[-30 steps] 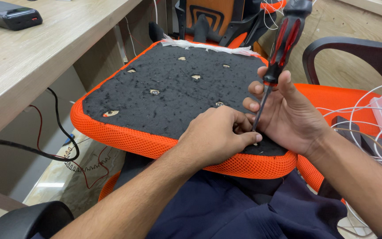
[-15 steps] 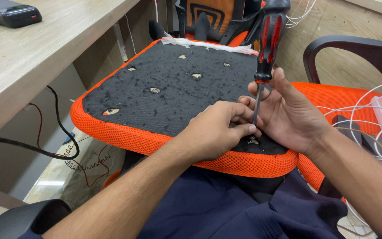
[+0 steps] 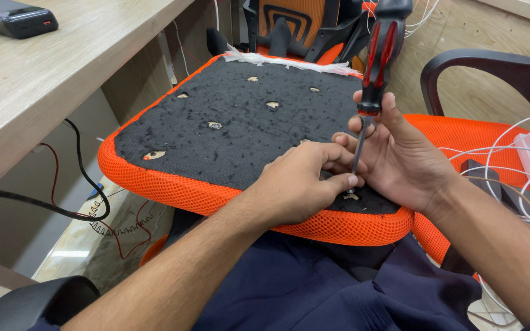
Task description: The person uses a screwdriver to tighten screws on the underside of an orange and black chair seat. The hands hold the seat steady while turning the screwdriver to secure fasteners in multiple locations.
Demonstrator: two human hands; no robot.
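The screwdriver (image 3: 378, 55) stands upright, its shaft between both hands' fingers (image 3: 338, 165).

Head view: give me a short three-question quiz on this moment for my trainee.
1. True or false: the screwdriver stands nearly upright, tip down on the seat underside.
2. Which hand grips the red-and-black handle? A) left hand B) right hand C) both
3. Fill in: the left fingertips pinch close beside the screwdriver's ____.

Key: 1 true; 2 B; 3 tip. The shaft meets a hole near the seat's orange mesh edge, close to the person.
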